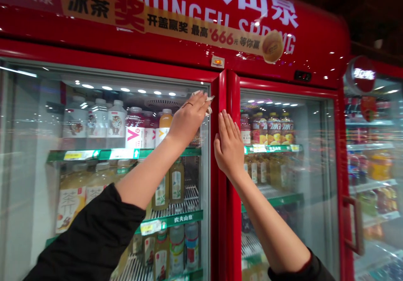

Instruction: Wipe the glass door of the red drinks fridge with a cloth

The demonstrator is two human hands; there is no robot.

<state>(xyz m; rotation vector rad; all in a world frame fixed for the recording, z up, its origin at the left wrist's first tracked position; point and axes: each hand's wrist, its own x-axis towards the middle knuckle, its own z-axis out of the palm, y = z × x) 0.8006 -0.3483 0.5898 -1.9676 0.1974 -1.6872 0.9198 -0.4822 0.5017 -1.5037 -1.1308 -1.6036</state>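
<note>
My left hand [188, 119] reaches up to the top right corner of the left glass door [28, 155]. It presses a crumpled white cloth or tissue [209, 105] to the glass, fingers bent over it; only the edges of the white piece show. Flat against the red door frame [233, 90] of the right door lies my right hand [229, 144], fingers stretched upward and holding nothing. Both hands are on a red drinks fridge, apart from each other.
Behind the glass, bottles [116, 119] stand on shelves with green price strips [184, 219]. A lit orange switch [217, 62] and a small display [302, 76] sit above the doors. To the right is another fridge with a door handle [354, 226] near it.
</note>
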